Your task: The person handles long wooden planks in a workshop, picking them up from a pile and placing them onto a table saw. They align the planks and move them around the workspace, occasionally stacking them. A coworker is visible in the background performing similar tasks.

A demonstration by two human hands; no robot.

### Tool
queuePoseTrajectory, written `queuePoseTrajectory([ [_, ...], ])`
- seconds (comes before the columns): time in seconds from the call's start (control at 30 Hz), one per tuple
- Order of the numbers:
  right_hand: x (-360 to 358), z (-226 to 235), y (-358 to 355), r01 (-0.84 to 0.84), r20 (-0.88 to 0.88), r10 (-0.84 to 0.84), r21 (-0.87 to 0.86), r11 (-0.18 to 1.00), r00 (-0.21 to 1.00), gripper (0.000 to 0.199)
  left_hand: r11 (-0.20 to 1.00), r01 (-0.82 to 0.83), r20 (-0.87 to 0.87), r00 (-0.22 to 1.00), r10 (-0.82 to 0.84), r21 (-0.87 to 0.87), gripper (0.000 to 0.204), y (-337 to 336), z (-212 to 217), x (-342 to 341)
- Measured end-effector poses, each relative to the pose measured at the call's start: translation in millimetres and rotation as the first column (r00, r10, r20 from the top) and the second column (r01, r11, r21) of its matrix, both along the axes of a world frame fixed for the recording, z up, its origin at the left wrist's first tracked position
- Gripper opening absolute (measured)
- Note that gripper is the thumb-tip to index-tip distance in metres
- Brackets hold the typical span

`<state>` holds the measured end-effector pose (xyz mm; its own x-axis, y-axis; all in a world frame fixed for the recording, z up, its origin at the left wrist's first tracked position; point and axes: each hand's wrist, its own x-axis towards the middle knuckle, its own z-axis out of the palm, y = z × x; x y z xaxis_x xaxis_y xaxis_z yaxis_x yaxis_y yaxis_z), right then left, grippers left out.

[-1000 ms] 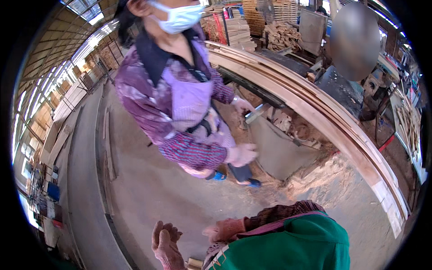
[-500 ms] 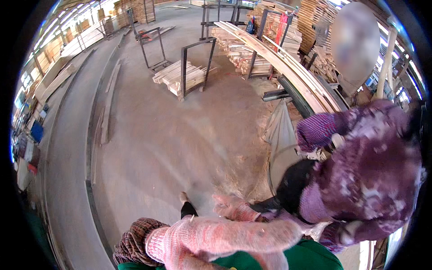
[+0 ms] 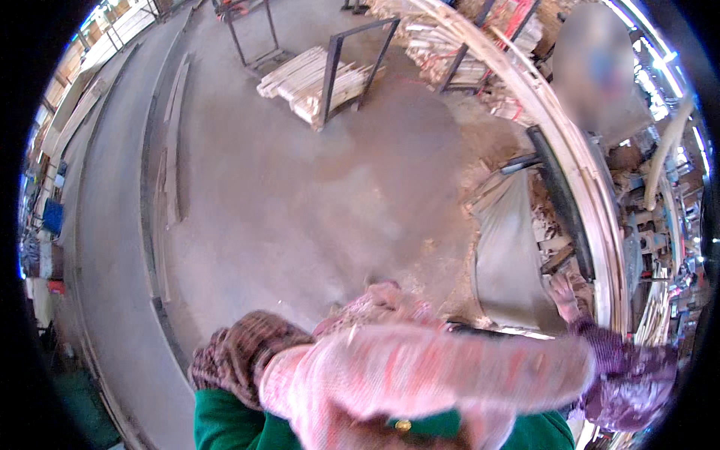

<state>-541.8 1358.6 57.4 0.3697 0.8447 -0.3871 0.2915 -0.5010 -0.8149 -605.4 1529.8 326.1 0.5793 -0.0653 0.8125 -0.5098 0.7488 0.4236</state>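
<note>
My left hand (image 3: 442, 371), in a pink-and-white knit glove, reaches across in front of my green garment (image 3: 232, 420). Its long fingers stretch to the right, the thumb side hangs apart below, and I see nothing held. A brown checked knit cuff (image 3: 251, 345) covers that wrist. Just behind it, partly covered by it, is my right hand (image 3: 382, 304) in a similar glove. Motion smears its fingers, so its grip does not show. At the right, a co-worker's hand (image 3: 566, 296) with a purple sleeve (image 3: 630, 375) is beside long wooden boards (image 3: 592, 202).
A stack of wood strips (image 3: 307, 86) sits by a dark metal frame (image 3: 328, 82). Grey sheeting (image 3: 514, 255) hangs by a black beam (image 3: 562, 195) at the right. Thin boards (image 3: 176, 150) lie along a floor rail at left. More timber (image 3: 442, 49) is piled at the back.
The view has tilted down and shifted. The co-worker has moved toward the lower right edge. My left hand reaches farther right and now covers part of my right hand.
</note>
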Motion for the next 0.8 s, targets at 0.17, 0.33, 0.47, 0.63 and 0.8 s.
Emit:
queuePoseTrajectory([
  [0.17, 87, -21, 69, 0.033, -0.02, -0.033, 0.0, 0.999, 0.999, 0.073, 0.995, 0.086, -0.114, 0.99, -0.08, 0.049, 0.068, 64, -24, 107],
  [0.33, 203, -36, 128, 0.135, -0.011, -0.135, 0.025, 0.991, 0.991, 0.072, 0.97, 0.172, -0.459, 0.885, -0.076, 0.171, 0.067, 124, -36, 242],
  [0.47, 285, -49, 167, 0.162, 0.026, -0.164, 0.042, 0.986, 0.986, 0.072, 0.961, 0.209, -0.545, 0.835, -0.077, 0.184, 0.067, 166, -31, 324],
  [0.63, 363, -42, 213, 0.273, 0.131, -0.272, 0.011, 0.962, 0.953, 0.07, 0.947, 0.309, -0.605, 0.771, -0.198, 0.083, 0.067, 220, -32, 395],
  [0.8, 415, -9, 275, 0.198, -0.146, -0.23, -0.206, 0.958, 0.962, 0.064, 0.959, 0.261, -0.69, 0.714, -0.118, 0.106, 0.066, 294, -40, 424],
])
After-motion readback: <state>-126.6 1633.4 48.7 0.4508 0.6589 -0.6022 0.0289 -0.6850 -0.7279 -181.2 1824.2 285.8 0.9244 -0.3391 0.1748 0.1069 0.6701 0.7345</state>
